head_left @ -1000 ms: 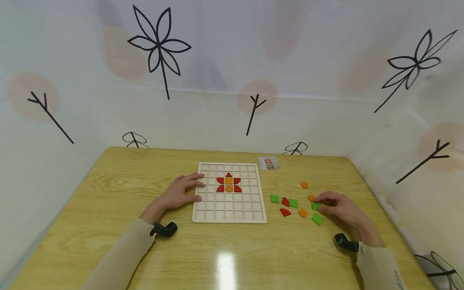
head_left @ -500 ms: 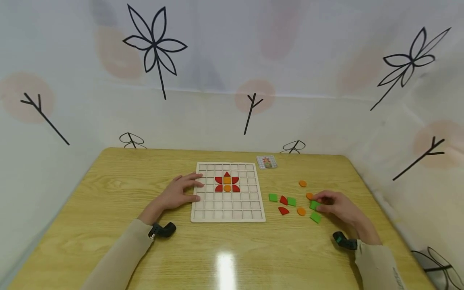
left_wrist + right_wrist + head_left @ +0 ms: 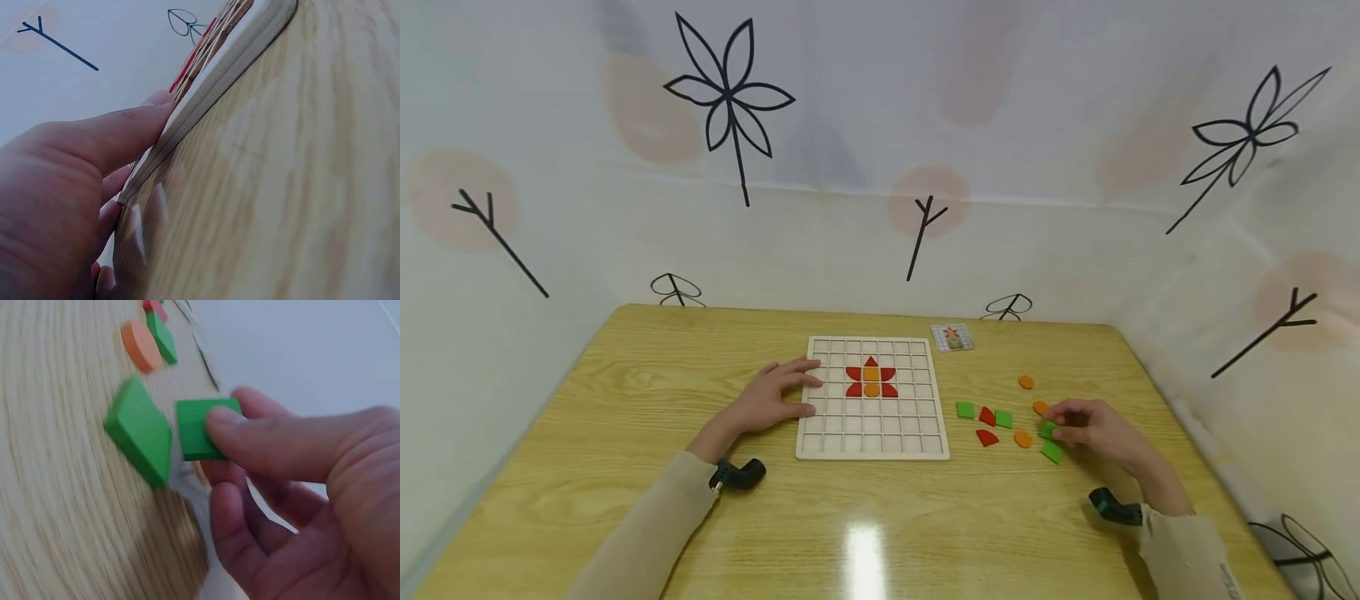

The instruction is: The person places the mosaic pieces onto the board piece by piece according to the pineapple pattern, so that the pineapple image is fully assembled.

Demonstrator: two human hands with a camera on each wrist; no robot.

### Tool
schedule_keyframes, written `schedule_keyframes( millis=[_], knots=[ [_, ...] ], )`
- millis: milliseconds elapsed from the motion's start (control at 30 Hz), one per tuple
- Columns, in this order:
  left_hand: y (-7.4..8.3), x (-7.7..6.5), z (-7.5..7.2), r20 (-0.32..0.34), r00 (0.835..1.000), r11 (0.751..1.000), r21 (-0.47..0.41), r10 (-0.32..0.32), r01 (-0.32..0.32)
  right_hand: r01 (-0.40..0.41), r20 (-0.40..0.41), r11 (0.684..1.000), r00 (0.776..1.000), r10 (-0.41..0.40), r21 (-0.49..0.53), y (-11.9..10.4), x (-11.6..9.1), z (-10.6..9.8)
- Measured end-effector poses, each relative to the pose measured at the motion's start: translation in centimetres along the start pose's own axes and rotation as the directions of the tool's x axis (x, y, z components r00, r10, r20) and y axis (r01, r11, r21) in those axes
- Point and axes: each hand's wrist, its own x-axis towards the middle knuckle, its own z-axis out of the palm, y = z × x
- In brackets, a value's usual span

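Observation:
A white gridded board (image 3: 872, 429) lies mid-table, with red and orange tiles forming a flower-like figure; its orange square (image 3: 871, 374) sits above an orange disc. My left hand (image 3: 771, 397) rests on the board's left edge, fingers spread and fairly straight. In the left wrist view the thumb (image 3: 134, 128) touches the board's rim (image 3: 209, 94). My right hand (image 3: 1101, 429) pinches a green square tile (image 3: 194, 428) between thumb and fingers. Just in front of it lies another green square (image 3: 142, 434). An orange disc (image 3: 1040, 407) is close to the right fingertips.
Loose on the table (image 3: 760, 533), right of the board, are green squares (image 3: 966, 410), red quarter-round tiles (image 3: 987, 438) and orange discs (image 3: 1023, 439). A small picture card (image 3: 952, 337) lies behind them. Patterned cloth (image 3: 820, 250) hangs around the table's back and sides.
The right hand's green square has shifted slightly toward the nearer green square and shows less between the fingers. The left hand stays on the board. The head view sways slightly.

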Motion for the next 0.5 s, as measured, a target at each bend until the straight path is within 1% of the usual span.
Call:
schedule_keyframes(
  millis=[100,233,333,500],
  knots=[
    [0.0,0.0,0.0,0.000,1.000,1.000,0.004,-0.003,0.003,0.028,-0.039,0.999,0.999,-0.030,-0.041,-0.8,0.3,0.8],
    [0.0,0.0,0.1,-0.002,1.000,1.000,0.008,-0.006,0.006,0.051,-0.094,0.993,0.994,-0.061,-0.111,-2.3,1.3,2.7],
    [0.0,0.0,0.1,-0.002,1.000,1.000,0.004,-0.007,0.007,0.076,-0.105,0.990,0.991,-0.088,-0.115,-3.5,2.2,4.6],
    [0.1,0.0,0.1,-0.005,1.000,1.000,-0.001,-0.005,0.005,0.144,-0.091,0.988,0.985,-0.149,-0.058,-5.5,4.2,7.8]
  ],
)
